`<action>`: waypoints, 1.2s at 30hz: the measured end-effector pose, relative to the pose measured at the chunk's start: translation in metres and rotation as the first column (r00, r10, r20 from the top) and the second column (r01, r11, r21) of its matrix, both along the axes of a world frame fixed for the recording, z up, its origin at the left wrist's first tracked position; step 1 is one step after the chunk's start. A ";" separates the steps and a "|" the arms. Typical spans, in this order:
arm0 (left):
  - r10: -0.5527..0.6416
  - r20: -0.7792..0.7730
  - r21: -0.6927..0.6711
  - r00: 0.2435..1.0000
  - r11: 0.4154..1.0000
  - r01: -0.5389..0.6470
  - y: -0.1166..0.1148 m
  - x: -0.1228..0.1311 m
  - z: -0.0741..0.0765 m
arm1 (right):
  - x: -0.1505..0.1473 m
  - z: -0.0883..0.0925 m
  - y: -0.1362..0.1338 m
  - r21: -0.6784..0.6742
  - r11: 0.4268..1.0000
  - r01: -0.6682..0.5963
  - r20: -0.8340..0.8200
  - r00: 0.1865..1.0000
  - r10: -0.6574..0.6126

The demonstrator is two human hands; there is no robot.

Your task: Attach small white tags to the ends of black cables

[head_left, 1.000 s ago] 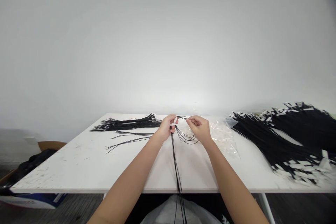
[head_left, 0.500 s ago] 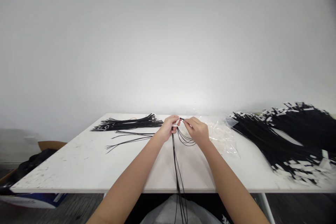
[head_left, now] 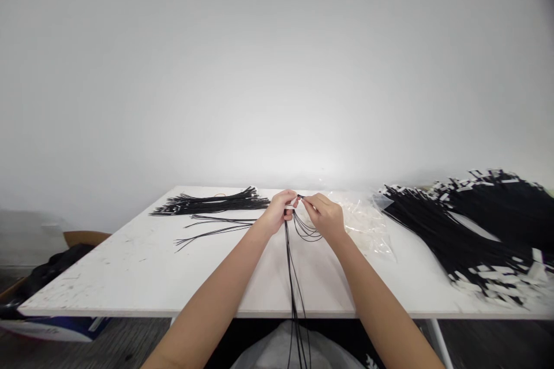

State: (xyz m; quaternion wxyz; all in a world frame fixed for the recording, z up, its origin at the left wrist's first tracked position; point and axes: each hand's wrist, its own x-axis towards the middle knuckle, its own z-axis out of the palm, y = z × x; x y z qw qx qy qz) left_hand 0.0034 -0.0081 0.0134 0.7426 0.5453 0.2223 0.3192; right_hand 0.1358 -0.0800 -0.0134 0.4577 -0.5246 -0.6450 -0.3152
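My left hand point(head_left: 280, 211) is closed around several thin black cables point(head_left: 288, 253), which hang from it over the table's front edge. A small white piece point(head_left: 289, 206) shows between its fingers. My right hand point(head_left: 324, 214) pinches a short black cable end point(head_left: 300, 196) close to the left fingertips. Below and between the hands, several cables curve in loops point(head_left: 307, 235). Whether the black end touches the left fingers is too small to tell.
A bundle of black cables point(head_left: 208, 203) lies at the back left of the white table point(head_left: 142, 277), with a few loose cables point(head_left: 212, 236) before it. A clear plastic bag point(head_left: 367, 225) lies right of my hands. Large piles of black cables with white ends point(head_left: 437, 230) cover the right side.
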 end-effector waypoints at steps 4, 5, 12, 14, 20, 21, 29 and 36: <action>-0.004 0.010 -0.013 1.000 1.000 0.004 0.000 0.000 0.000 | 0.000 0.000 0.001 -0.008 1.000 0.003 0.001 1.000 -0.003; -0.003 0.010 -0.016 1.000 1.000 0.004 0.000 0.000 0.001 | 0.000 0.000 0.001 -0.012 1.000 0.009 0.001 1.000 -0.009; 0.023 0.035 -0.063 0.999 0.998 -0.021 0.000 0.001 0.005 | -0.003 0.002 -0.001 -0.063 0.997 0.051 -0.021 0.998 -0.052; 0.049 0.074 -0.097 0.996 0.994 -0.041 0.002 0.001 0.006 | -0.004 0.003 -0.001 -0.033 0.998 0.050 -0.025 0.998 -0.051; 0.306 0.291 -0.324 0.906 0.923 -0.208 0.013 -0.001 0.010 | -0.006 0.007 -0.007 0.199 0.971 0.133 -0.027 0.991 -0.130; 0.346 0.326 -0.358 0.880 0.906 -0.224 0.014 -0.002 0.010 | -0.007 0.007 -0.008 0.218 0.968 0.127 0.002 0.992 -0.130; 0.394 0.421 -0.408 0.817 0.887 -0.217 0.010 0.000 0.008 | -0.031 -0.009 -0.002 -0.217 0.975 -0.047 0.065 0.996 0.063; 0.299 0.351 -0.341 0.887 0.923 -0.176 0.006 0.003 0.007 | -0.037 -0.005 0.000 -0.311 0.948 -0.076 -0.252 0.968 -0.005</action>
